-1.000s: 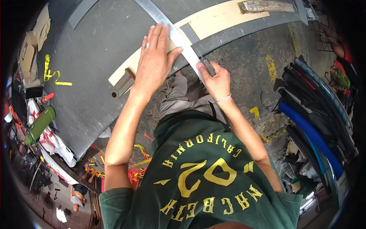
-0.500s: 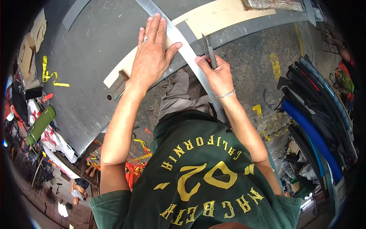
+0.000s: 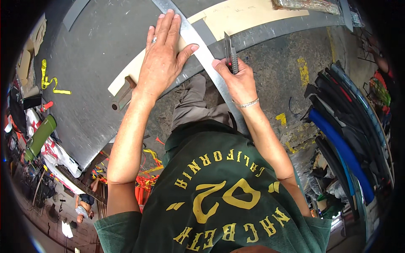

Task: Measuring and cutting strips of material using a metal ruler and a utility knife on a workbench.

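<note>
My left hand (image 3: 161, 63) lies flat, fingers stretched forward, on a long cream paper pattern (image 3: 122, 76) on the dark table, with its thumb on a metal straightedge (image 3: 204, 55). The straightedge runs slantwise from the table's far part past the near edge toward my body. In my right hand (image 3: 243, 86) is a snap-off utility knife (image 3: 231, 59), blade out and pointing away from me. My right thumb rests at the straightedge's right side. A dark grey strip (image 3: 205, 32) of sheet material shows beside the straightedge, under a second cream pattern piece (image 3: 249, 17).
Near my left wrist lies a hammer-like metal tool (image 3: 123, 98). A yellow tape (image 3: 49, 80) sits on the table's left. Plastic-wrapped material (image 3: 306, 5) is at the far right. Dark and blue rolls (image 3: 337, 147) stand right of the table. Another person (image 3: 84, 206) is at lower left.
The view has shifted slightly. My left hand stays flat and my right hand keeps the knife beside the straightedge.
</note>
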A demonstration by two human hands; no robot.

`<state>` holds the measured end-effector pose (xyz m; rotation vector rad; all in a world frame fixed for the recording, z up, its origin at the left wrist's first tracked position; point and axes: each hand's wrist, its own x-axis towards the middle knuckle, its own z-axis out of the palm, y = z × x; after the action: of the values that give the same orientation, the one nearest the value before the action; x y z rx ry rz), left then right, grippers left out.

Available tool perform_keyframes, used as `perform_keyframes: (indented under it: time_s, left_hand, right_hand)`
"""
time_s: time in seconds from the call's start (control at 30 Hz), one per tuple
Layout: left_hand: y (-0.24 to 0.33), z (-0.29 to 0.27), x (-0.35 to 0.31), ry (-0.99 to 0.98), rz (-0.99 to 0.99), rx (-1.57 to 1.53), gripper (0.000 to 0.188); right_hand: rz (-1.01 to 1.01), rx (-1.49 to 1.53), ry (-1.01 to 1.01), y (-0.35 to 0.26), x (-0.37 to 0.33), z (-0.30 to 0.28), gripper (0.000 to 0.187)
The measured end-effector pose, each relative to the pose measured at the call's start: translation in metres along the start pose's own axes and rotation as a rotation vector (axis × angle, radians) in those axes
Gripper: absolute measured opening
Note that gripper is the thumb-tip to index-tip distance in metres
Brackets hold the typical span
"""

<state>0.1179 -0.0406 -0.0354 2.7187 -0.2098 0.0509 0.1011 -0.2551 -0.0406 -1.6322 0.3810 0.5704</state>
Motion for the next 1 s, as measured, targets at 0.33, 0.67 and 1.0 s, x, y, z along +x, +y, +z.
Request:
perform_keyframes:
  time_s: [0.33, 0.67, 1.0]
  left_hand:
    - [0.0013, 0.0026, 0.0, 0.008, 0.001, -0.002, 0.082]
    - [0.0023, 0.0028, 0.0013, 0.005, -0.008, -0.005, 0.081]
    - [0.0019, 0.0025, 0.0013, 0.003, -0.005, -0.039, 0.078]
  right_hand:
    - [0.019, 0.021, 0.001, 0.0021, -0.0004, -0.0026, 0.017]
    - [0.027, 0.005, 0.031, -0.0014, -0.0012, -0.0023, 0.019]
    - [0.013, 0.02, 0.04, 0.0036, -0.0004, -0.0012, 0.017]
